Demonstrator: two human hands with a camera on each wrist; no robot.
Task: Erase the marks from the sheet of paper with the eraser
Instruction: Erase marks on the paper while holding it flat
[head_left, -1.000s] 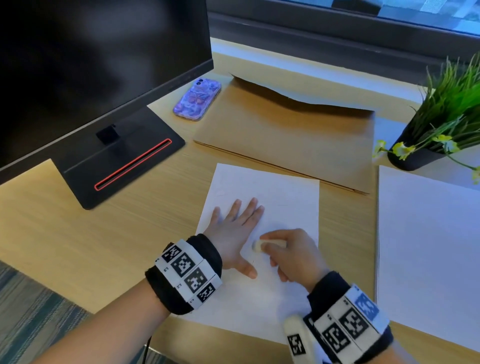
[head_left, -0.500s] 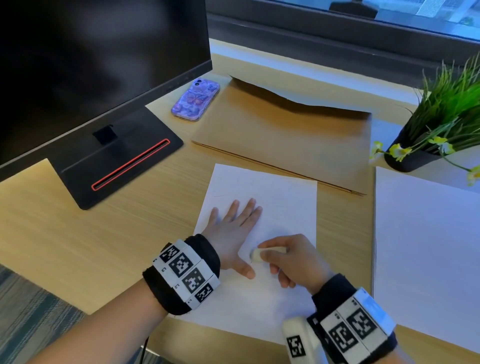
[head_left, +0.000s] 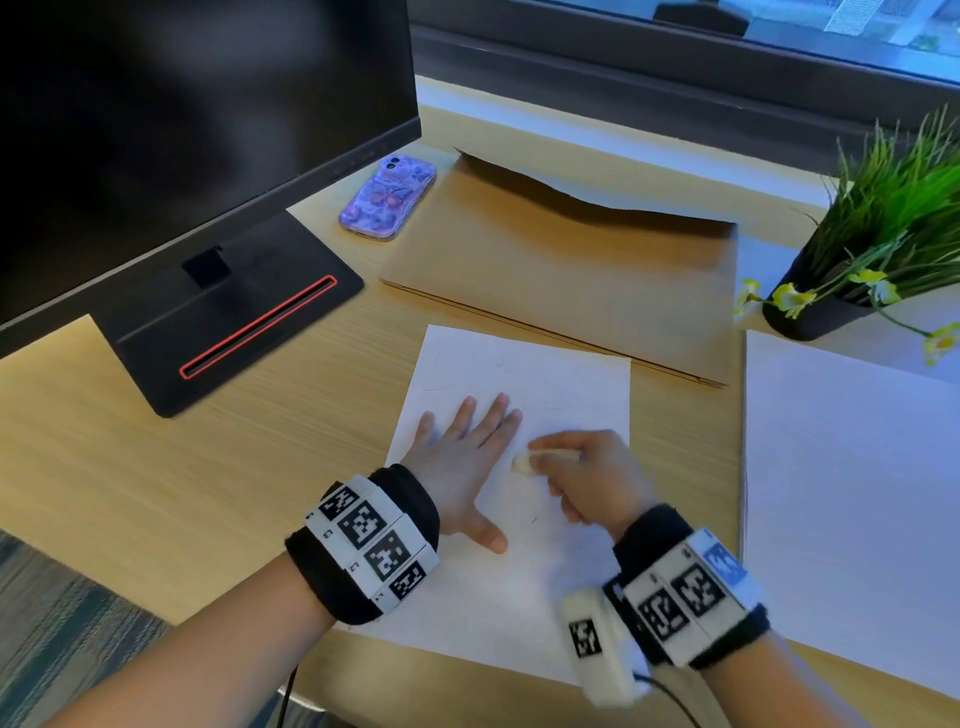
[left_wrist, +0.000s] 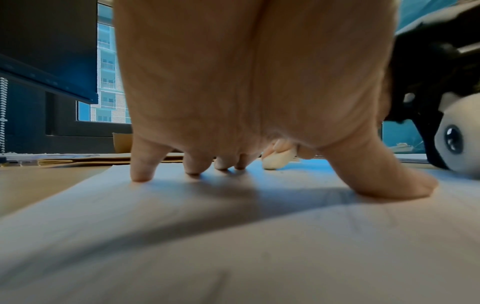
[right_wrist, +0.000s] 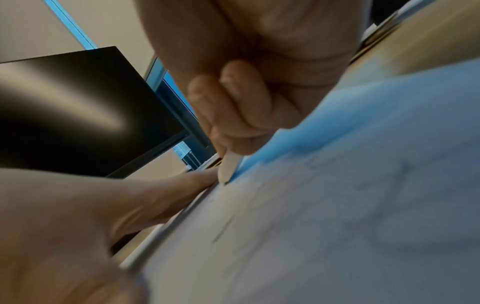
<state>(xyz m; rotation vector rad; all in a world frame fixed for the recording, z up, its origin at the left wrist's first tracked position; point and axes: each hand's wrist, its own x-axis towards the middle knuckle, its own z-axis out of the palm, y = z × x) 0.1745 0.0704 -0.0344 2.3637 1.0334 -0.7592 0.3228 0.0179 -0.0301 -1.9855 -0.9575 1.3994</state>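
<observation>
Nearby, phone (head_left: 387, 198) beside envelope (head_left: 571, 270).

Wooden desk (head_left: 156, 467). Lying on it: monitor base (head_left: 234, 317) at left, phone (head_left: 387, 199) face down beside it, brown envelope (head_left: 571, 275) in the middle, sheet (head_left: 519, 374) near front edge, second sheet (head_left: 857, 493) right, potted plant (head_left: 831, 306) far right.

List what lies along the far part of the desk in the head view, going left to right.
monitor → phone → brown envelope → potted plant
</observation>
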